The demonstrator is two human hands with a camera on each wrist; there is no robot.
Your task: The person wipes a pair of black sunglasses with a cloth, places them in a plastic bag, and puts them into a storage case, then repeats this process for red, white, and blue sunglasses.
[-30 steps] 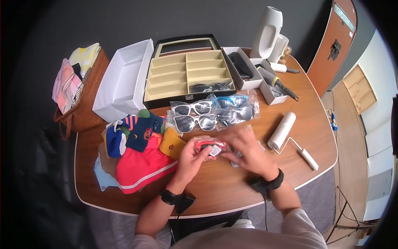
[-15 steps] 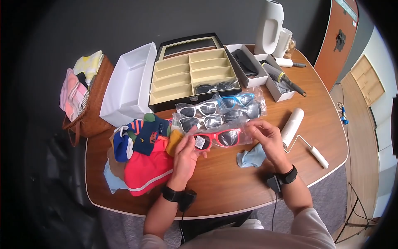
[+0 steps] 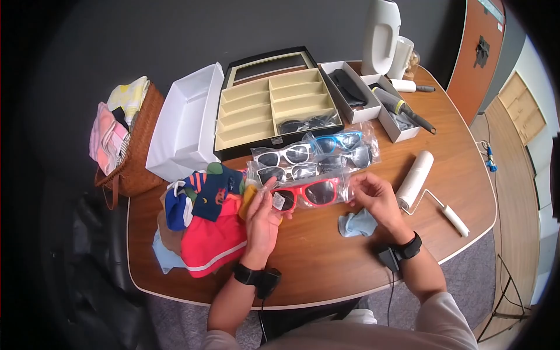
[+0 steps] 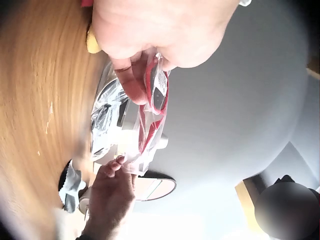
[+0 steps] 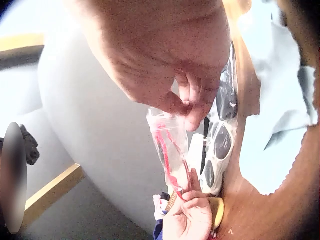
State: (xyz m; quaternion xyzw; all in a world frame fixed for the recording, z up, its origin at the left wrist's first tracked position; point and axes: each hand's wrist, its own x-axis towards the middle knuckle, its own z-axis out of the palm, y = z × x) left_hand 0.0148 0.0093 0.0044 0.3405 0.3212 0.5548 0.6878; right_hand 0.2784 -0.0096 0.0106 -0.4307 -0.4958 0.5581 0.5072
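Observation:
A pair of red sunglasses [image 3: 321, 193] in a clear plastic bag is held above the table, lenses towards me, with a white label on one lens. My left hand [image 3: 262, 226] grips the labelled end between thumb and fingers. At the other end, my right hand [image 3: 378, 201] pinches the bag's edge, as the right wrist view also shows, where the clear bag [image 5: 167, 135] hangs from the fingertips. Just behind lie white-framed sunglasses [image 3: 289, 171] and blue-framed sunglasses [image 3: 338, 141], each bagged. A light blue cloth [image 3: 357, 224] lies below my right hand.
Behind the bags stands an open compartment case [image 3: 245, 111] with bagged dark sunglasses in front. Folded clothes [image 3: 213, 245], a white box [image 3: 184, 122] and a wicker basket [image 3: 137, 160] are on the left. A lint roller [image 3: 416, 179] and a small roller [image 3: 455, 220] lie right.
The bagged red sunglasses have been turned and spread out lengthwise between the hands. My right hand has moved from over them to the bag's right end. The view has shifted slightly.

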